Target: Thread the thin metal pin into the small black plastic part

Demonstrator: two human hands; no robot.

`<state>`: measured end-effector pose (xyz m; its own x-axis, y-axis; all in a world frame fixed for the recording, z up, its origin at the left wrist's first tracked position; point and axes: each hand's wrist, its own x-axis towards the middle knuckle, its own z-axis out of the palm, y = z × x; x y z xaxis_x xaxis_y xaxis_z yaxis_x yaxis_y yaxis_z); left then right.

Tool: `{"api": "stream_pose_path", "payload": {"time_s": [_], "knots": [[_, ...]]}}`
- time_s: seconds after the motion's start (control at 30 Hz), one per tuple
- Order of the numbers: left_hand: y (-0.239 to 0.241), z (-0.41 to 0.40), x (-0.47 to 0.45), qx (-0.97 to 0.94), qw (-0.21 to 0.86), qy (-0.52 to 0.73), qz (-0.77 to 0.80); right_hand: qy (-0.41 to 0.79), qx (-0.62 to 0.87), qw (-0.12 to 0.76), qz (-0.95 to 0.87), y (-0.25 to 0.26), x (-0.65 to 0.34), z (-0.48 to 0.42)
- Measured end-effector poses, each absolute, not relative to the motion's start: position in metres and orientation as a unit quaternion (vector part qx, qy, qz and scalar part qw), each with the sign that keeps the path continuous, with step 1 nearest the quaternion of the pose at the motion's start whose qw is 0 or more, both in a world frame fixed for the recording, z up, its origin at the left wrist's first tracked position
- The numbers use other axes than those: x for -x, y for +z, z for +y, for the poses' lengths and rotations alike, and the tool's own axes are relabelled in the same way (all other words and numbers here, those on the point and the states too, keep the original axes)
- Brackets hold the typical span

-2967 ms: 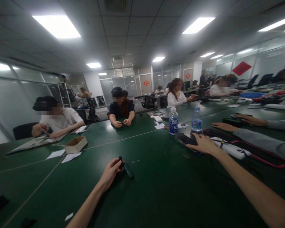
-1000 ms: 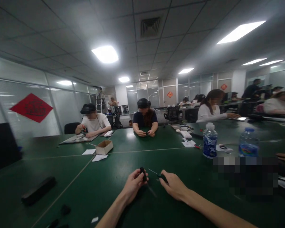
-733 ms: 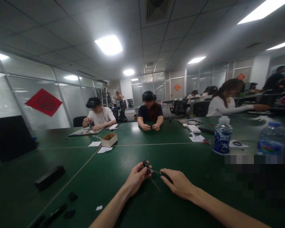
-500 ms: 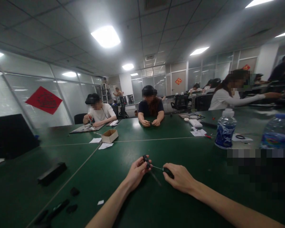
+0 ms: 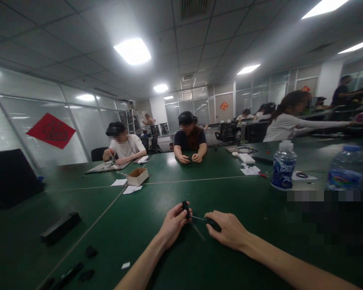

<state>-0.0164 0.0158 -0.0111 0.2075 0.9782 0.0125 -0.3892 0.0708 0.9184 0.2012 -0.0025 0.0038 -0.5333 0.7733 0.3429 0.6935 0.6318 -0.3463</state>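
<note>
Green bench point(image 5: 157, 201), shared office, co-worker point(image 5: 190, 139) at 12 o'clock. Left hand point(image 5: 173, 222): fingers closed round black part point(image 5: 185, 209), near centre. Right hand point(image 5: 230, 227): wrapped round screwdriver point(image 5: 213, 224), shaft toward 9 o'clock, tip at the part; exact contact too small to tell. Just changed: gap between tip and part closed; by judgement, tool and part now worked together. Clock positions from black part: box point(image 5: 137, 176) and papers point(image 5: 133, 189), 10; labelled bottle point(image 5: 283, 167), 2; black block point(image 5: 60, 228), between 8 and 9; black pieces point(image 5: 91, 251), 8. Edges: bench seam point(image 5: 196, 179) crossing at 12, far edge beyond. Room: box and bottle well apart from both hands; white scrap point(image 5: 125, 265) just beside left forearm.
</note>
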Motion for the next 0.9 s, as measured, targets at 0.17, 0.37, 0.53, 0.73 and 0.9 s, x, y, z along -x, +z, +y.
{"api": "stream_pose_path", "payload": {"time_s": [0.17,0.37,0.53,0.73,0.9], "knots": [[-0.011,0.016,0.017,-0.431,0.648,0.526,0.344,0.063,0.42,0.233,-0.875,0.002,-0.201,-0.002],[-0.01,0.016,0.017,-0.454,0.641,0.513,0.346,0.067,0.42,0.228,-0.876,0.004,-0.201,-0.003],[-0.013,0.017,0.017,-0.472,0.632,0.504,0.351,0.053,0.423,0.221,-0.877,0.005,-0.201,-0.003],[-0.011,0.017,0.016,-0.496,0.619,0.493,0.358,0.005,0.392,0.24,-0.888,-0.002,-0.203,-0.001],[-0.006,0.015,0.014,-0.506,0.619,0.484,0.355,-0.015,0.364,0.255,-0.896,-0.006,-0.204,0.0]]}}
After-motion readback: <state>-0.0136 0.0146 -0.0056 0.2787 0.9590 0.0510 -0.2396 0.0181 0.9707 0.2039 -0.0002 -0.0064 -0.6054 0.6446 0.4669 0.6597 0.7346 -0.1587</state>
